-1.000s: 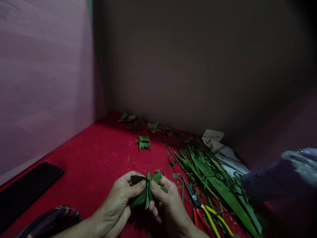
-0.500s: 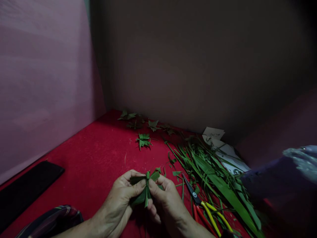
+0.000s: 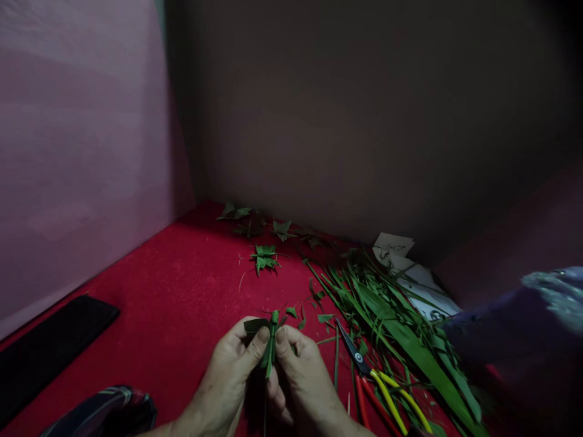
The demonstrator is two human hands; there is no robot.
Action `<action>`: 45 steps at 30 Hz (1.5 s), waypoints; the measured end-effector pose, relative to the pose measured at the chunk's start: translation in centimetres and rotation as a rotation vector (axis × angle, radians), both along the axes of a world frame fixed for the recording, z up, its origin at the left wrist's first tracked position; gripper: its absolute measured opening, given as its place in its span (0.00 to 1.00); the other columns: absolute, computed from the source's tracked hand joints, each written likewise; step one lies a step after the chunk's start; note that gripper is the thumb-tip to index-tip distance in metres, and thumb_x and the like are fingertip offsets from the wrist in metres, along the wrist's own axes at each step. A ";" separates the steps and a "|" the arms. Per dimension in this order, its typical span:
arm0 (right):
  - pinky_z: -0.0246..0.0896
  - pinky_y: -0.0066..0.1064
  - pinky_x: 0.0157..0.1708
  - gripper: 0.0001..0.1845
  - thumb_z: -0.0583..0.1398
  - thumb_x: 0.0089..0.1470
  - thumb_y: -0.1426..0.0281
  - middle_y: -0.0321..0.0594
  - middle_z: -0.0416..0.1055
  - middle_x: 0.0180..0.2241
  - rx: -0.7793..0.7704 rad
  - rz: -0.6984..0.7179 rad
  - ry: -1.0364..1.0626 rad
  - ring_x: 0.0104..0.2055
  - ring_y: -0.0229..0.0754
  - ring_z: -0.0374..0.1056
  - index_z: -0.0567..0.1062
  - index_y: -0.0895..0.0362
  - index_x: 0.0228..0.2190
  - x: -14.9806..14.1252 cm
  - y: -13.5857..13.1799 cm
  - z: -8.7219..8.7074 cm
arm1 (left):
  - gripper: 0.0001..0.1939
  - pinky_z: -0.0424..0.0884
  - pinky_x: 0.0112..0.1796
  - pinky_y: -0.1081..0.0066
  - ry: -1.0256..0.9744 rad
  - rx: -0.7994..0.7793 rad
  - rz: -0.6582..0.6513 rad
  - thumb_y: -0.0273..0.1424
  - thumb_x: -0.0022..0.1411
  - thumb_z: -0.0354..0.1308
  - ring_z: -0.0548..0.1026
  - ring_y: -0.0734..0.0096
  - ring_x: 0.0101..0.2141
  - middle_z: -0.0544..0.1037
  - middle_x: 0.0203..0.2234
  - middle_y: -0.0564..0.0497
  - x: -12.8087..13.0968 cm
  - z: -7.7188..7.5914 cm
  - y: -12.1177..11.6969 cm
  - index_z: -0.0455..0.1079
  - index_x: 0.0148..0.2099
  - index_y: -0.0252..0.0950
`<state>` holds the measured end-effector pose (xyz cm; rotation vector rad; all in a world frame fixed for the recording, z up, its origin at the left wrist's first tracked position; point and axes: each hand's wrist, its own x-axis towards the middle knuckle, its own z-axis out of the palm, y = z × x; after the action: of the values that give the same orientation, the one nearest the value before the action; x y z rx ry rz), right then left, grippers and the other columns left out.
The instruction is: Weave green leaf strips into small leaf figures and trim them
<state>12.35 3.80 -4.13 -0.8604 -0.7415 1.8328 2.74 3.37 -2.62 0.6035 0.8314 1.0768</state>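
Note:
Between my two hands is a small figure of folded green leaf (image 3: 272, 343), with a knobbed top end and narrow strips hanging down its middle. My left hand (image 3: 230, 367) pinches its left side, thumb on the front face. On the other side my right hand (image 3: 303, 364) grips it the same way, the thumb beside the central strip. A flat dark green leaf piece sticks out above my left thumb. Most of the folded leaf behind the thumbs is hidden. A thin stem or thread hangs below the hands.
Right of my hands lie scissors (image 3: 357, 358) with yellow handles and a red-handled tool (image 3: 376, 400). Beyond them spreads a heap of long green leaves (image 3: 392, 321) over white paper (image 3: 421, 282). Leaf figures (image 3: 265, 258) lie farther back. A black flat object (image 3: 59, 352) is at left.
The folded leaf has turned in my fingers: its right-hand flap, spread out before, is now mostly hidden. My right hand has shifted slightly, and both hands still hold the piece.

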 end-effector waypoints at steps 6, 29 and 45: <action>0.44 0.14 0.03 0.26 0.60 0.44 0.48 0.28 0.63 0.07 -0.004 -0.050 -0.065 0.05 0.25 0.48 0.64 0.58 0.22 -0.2 -0.2 0.0 | 0.22 0.67 0.13 0.73 0.090 0.026 0.004 0.46 0.51 0.60 0.67 0.71 0.09 0.68 0.07 0.58 0.2 -0.3 -0.1 0.65 0.41 0.34; 0.44 0.16 0.06 0.24 0.66 0.40 0.53 0.27 0.63 0.09 0.013 -0.118 -0.076 0.07 0.25 0.48 0.68 0.60 0.30 0.7 0.0 0.1 | 0.06 0.68 0.19 0.70 -0.059 0.068 -0.071 0.31 0.57 0.58 0.74 0.64 0.17 0.72 0.14 0.53 -0.9 1.6 0.6 0.65 0.33 0.34; 0.39 0.16 0.06 0.22 0.63 0.43 0.53 0.28 0.61 0.06 0.025 -0.106 -0.063 0.06 0.25 0.44 0.68 0.60 0.26 0.9 0.2 0.0 | 0.09 0.64 0.18 0.75 -0.001 0.070 -0.072 0.31 0.53 0.61 0.74 0.66 0.16 0.75 0.14 0.50 -0.6 1.4 0.9 0.64 0.32 0.34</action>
<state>13.29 3.97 -4.11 -0.9276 -0.7431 1.7057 2.12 4.27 -1.23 0.6867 0.7683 1.0433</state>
